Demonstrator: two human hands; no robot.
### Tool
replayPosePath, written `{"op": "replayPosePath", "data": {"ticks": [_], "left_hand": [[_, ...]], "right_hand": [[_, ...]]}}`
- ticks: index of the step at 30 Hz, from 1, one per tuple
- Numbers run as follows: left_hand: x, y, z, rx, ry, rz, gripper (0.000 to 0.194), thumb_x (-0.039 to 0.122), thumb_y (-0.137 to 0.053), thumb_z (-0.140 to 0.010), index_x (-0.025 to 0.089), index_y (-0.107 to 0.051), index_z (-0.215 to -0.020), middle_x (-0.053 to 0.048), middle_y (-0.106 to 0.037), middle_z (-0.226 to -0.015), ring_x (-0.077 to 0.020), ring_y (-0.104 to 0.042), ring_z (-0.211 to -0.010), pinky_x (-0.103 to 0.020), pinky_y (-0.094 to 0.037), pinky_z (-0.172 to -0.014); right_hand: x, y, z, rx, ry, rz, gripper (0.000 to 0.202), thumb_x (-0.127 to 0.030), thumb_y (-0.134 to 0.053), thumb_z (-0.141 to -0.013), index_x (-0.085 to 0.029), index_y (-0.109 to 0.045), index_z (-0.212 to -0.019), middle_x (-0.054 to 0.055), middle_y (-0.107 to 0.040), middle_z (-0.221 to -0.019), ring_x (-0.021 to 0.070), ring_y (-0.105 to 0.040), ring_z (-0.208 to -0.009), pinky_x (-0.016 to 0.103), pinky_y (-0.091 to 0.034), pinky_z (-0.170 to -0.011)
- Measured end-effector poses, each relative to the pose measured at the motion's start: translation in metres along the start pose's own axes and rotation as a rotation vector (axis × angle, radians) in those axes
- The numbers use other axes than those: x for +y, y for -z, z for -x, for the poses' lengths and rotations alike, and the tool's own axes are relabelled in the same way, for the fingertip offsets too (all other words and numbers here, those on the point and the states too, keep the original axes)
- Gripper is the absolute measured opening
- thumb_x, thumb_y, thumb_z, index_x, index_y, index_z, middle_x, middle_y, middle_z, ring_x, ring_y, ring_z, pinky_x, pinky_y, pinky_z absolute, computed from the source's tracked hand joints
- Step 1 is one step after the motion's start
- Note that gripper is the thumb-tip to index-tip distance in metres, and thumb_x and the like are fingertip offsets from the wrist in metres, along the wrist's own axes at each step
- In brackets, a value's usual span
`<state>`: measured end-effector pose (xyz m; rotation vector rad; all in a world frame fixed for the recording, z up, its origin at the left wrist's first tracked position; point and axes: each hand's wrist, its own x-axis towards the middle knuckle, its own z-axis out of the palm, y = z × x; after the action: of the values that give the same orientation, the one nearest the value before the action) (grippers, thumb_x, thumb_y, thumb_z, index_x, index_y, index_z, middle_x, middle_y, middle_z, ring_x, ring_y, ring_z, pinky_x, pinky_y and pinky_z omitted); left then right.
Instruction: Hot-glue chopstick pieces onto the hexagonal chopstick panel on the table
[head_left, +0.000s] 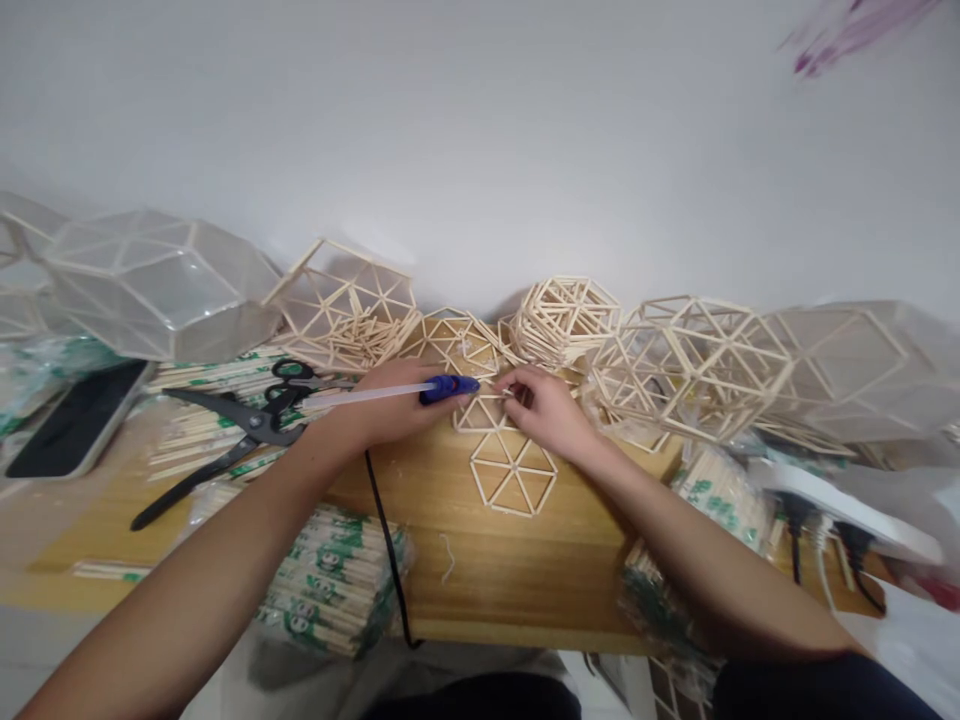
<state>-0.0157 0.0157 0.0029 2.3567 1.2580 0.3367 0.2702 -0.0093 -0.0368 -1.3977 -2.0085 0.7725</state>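
Note:
My left hand (394, 400) is wrapped round a blue hot glue gun (448, 388), a long translucent glue stick (375, 394) jutting from its back toward the left. The gun's tip points right, at a joint of a wooden-stick frame (477, 428). Close beside that tip, my right hand (551, 412) has thumb and forefinger pinched at the frame; what lies between them is too small to make out. Just nearer to me, a flat hexagon of sticks with spokes (514, 467) lies on the wooden table (517, 580).
Behind stand stacked stick hexagons (570, 315), loose short sticks (367, 335) and open stick polyhedra (697, 360). Covered polyhedra (165, 285) flank both sides. Left lie shears (259, 425), a phone (79, 420) and bagged chopsticks (330, 580). A black cord (386, 540) crosses the table; a power strip (847, 510) lies right.

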Motion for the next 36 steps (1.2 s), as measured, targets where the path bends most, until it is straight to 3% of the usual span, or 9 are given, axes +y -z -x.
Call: {"op": "replayPosePath", "data": {"ticks": [6, 12, 22, 28, 36], "left_hand": [[-0.0033, -0.0017, 0.0005, -0.002, -0.006, 0.014, 0.055, 0.076, -0.065, -0.114, 0.029, -0.091, -0.103, -0.008, -0.091, -0.105, -0.0277, -0.079, -0.094, -0.038, -0.056, -0.082], [-0.0008, -0.0016, 0.0007, -0.005, 0.021, 0.016, 0.054, 0.076, -0.065, -0.114, 0.03, -0.094, -0.116, -0.008, -0.094, -0.12, -0.0307, -0.083, -0.108, -0.04, -0.059, -0.089], [-0.004, -0.0028, 0.0002, 0.033, 0.022, 0.071, 0.049, 0.075, -0.072, -0.11, 0.031, -0.095, -0.106, -0.006, -0.092, -0.104, -0.0271, -0.081, -0.093, -0.037, -0.058, -0.082], [-0.0017, -0.0004, 0.0, -0.01, 0.036, 0.04, 0.049, 0.073, -0.071, -0.111, 0.031, -0.096, -0.113, -0.006, -0.094, -0.114, -0.0289, -0.083, -0.103, -0.038, -0.057, -0.086], [-0.0048, -0.0041, -0.0003, 0.013, 0.026, 0.043, 0.049, 0.073, -0.07, -0.112, 0.031, -0.096, -0.111, -0.006, -0.093, -0.106, -0.027, -0.081, -0.096, -0.036, -0.057, -0.085]], "right_hand": [[0.0013, 0.0006, -0.0005, -0.012, 0.003, 0.016, 0.026, -0.005, -0.073, -0.089, -0.023, -0.083, -0.106, 0.004, -0.081, -0.104, 0.0223, -0.071, -0.087, 0.035, -0.057, -0.09], [-0.0013, 0.0015, -0.001, -0.027, -0.005, 0.021, 0.027, -0.003, -0.072, -0.089, -0.022, -0.083, -0.105, 0.005, -0.08, -0.103, 0.0227, -0.071, -0.088, 0.035, -0.056, -0.089], [-0.0022, 0.0012, -0.0019, -0.045, -0.006, 0.012, 0.028, -0.002, -0.072, -0.09, -0.022, -0.083, -0.106, 0.005, -0.08, -0.104, 0.0229, -0.072, -0.089, 0.035, -0.056, -0.09], [-0.0027, 0.0028, -0.0012, -0.059, -0.009, 0.017, 0.029, -0.001, -0.072, -0.09, -0.021, -0.084, -0.106, 0.005, -0.079, -0.104, 0.0224, -0.071, -0.089, 0.035, -0.055, -0.089], [-0.003, 0.0019, -0.001, -0.048, -0.014, 0.023, 0.029, 0.001, -0.073, -0.091, -0.021, -0.083, -0.107, 0.004, -0.078, -0.102, 0.0215, -0.07, -0.086, 0.033, -0.054, -0.087]]}}
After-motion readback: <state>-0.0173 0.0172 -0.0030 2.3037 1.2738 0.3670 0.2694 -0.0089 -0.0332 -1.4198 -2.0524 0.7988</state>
